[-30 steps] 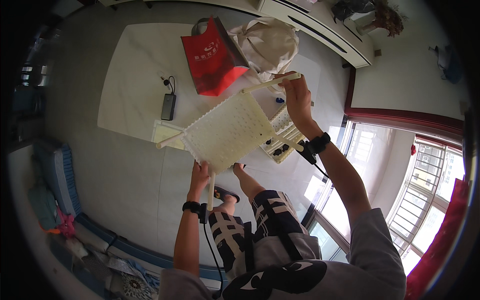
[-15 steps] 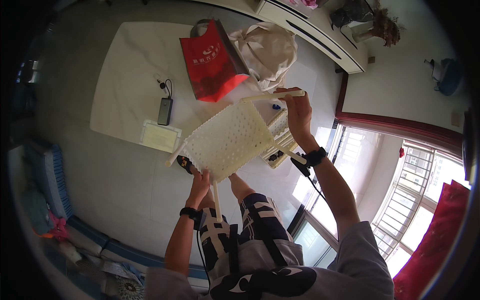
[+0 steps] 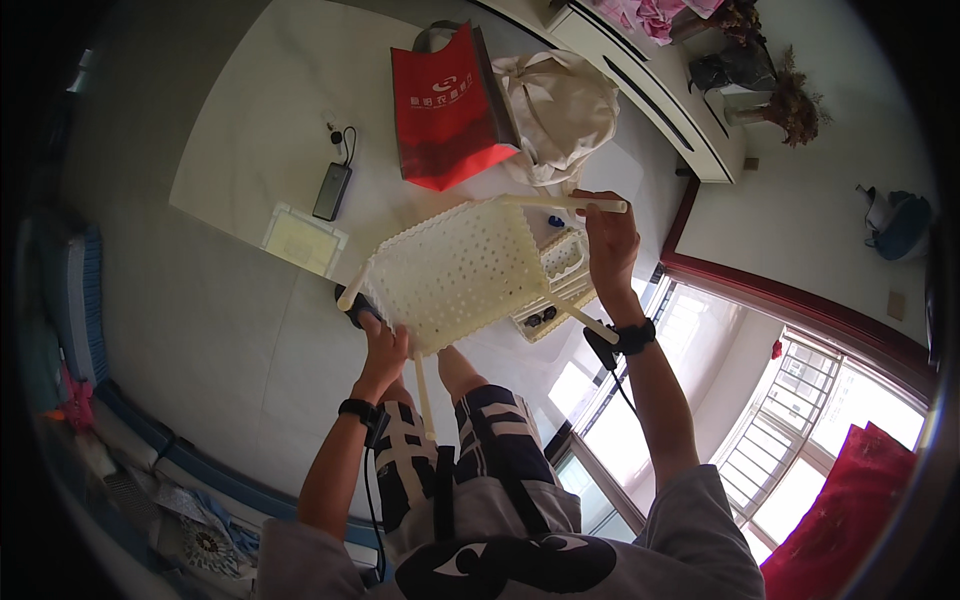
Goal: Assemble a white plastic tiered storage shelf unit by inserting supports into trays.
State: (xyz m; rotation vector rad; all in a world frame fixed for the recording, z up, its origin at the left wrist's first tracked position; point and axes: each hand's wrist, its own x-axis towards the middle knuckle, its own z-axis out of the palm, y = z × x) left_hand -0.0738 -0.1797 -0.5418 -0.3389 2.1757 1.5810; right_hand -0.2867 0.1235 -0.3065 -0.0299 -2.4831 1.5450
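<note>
1. Fingers of the right hand [image 3: 612,240] wrap around a cream tube leg [image 3: 540,202] near its free end; the tube hides part of their grip.
2. Thumb and fingers of the left hand [image 3: 383,352] pinch the near left edge of a perforated cream plastic basket shelf [image 3: 455,268]; whatever fingertips reach behind the plastic are out of sight, so I cannot tell how they press.
3. Held between both hands, the basket shelf is tilted in front of the person's legs, covering part of the table [image 3: 235,140] in this view. A tube leg juts from each corner.
4. Behind its right side, more cream basketwork [image 3: 565,252] shows only in part, with small dark objects [image 3: 540,318] too little seen to name.
5. One slipper [image 3: 350,305] is mostly covered by the shelf's left corner.
6. On the table, a red bag [image 3: 445,115] overlaps the beige cloth bag [image 3: 562,112], whose edge it hides; a dark power bank [image 3: 333,190] lies near a pale yellow panel [image 3: 303,242].
7. Dark lens edges cut off the blue sofa [image 3: 205,475] and the red curtain [image 3: 850,510].
</note>
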